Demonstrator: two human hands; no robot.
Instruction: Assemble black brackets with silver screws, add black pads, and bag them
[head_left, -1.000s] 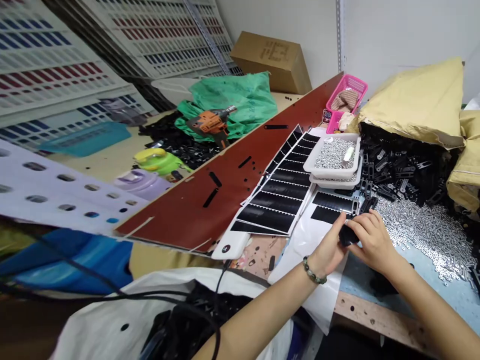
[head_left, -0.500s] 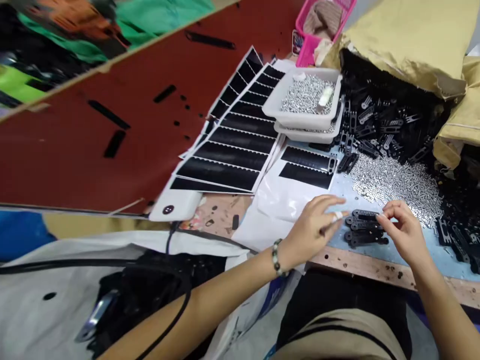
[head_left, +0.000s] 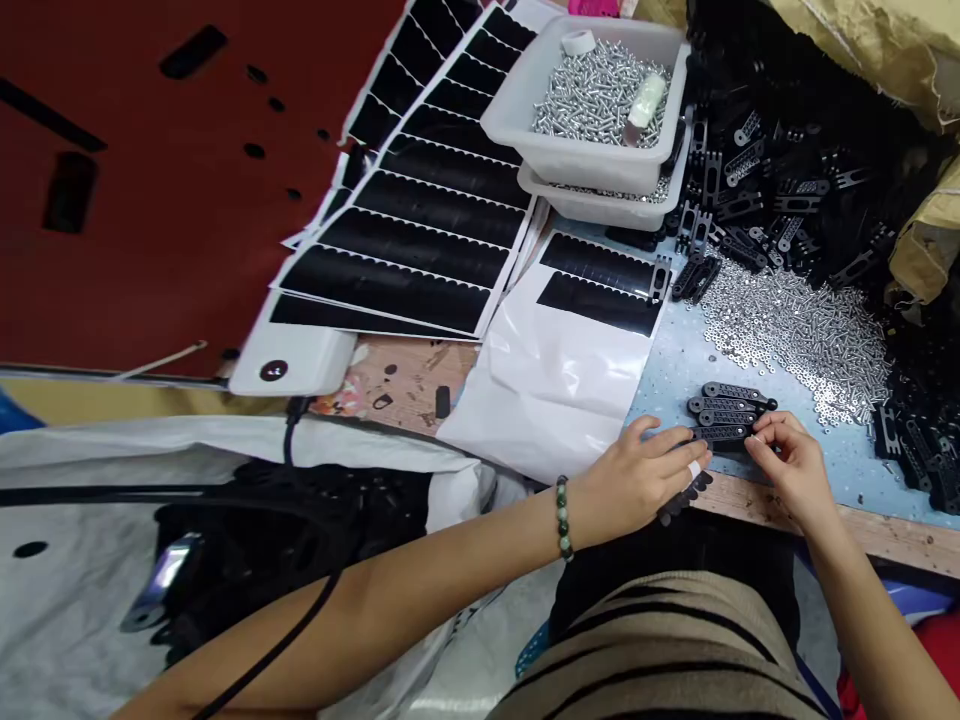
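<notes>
Several slim black perforated bars (head_left: 729, 405) lie side by side in a slight fan at the table's near edge. My left hand (head_left: 645, 480) is at their left, its fingertips touching the nearest bar. Beneath its fingers a black piece with a scalloped edge (head_left: 684, 497) sticks out past the table edge, mostly hidden by the hand. At the bars' right ends is my right hand (head_left: 793, 468), with thumb and forefinger pinched together; what is between them is too small to make out. A bead bracelet (head_left: 562, 518) circles my left wrist.
Loose silver screws (head_left: 810, 345) are heaped beyond the bars. A white tub (head_left: 577, 155) of screws stands behind, beside a pile of black parts (head_left: 750, 205). Sheets of black scalloped strips (head_left: 435, 205) cover the left, near a white device (head_left: 289, 360). A black cable (head_left: 330, 590) crosses the left.
My view has tilted down and closer. My left hand has come in against the bars, which now sit more fanned out. The scalloped black piece now shows under my left fingers.
</notes>
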